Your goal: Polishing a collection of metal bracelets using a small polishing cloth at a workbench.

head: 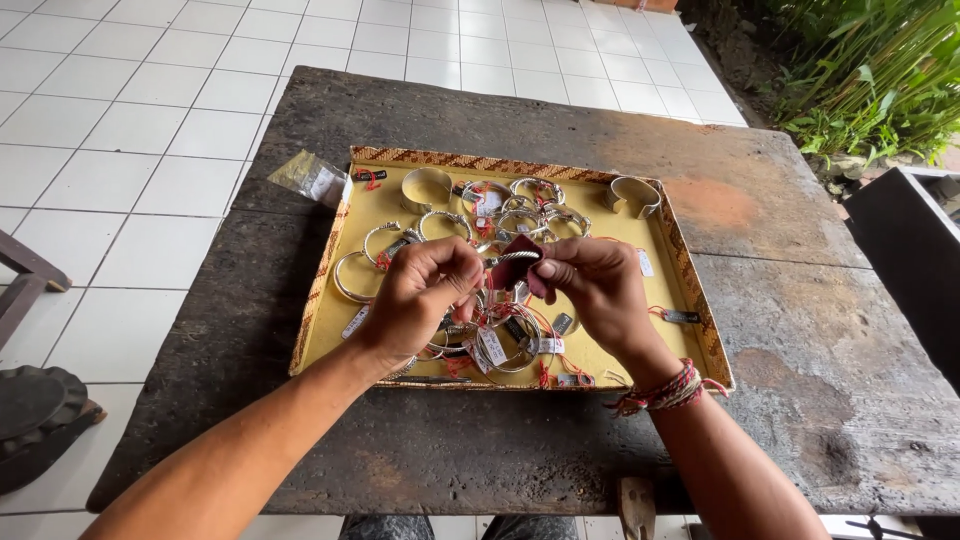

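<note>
My left hand (425, 290) and my right hand (598, 285) meet above a shallow yellow tray (375, 215) with a woven rim. Between the fingertips of both hands I hold a twisted silver bracelet (518, 257) and a small dark red cloth (512, 270) pressed against it. Several silver bangles and cuffs with small tags lie in the tray, among them a wide cuff (425, 188) at the back left and another wide cuff (635, 195) at the back right. A heap of tagged bangles (505, 345) sits just under my hands. My right wrist wears braided cord bands (665, 392).
The tray rests on a worn dark wooden table (800, 300). A small clear plastic bag (308, 178) lies off the tray's back left corner. White tiled floor lies to the left, with dark objects at its edge. Green plants grow at the top right.
</note>
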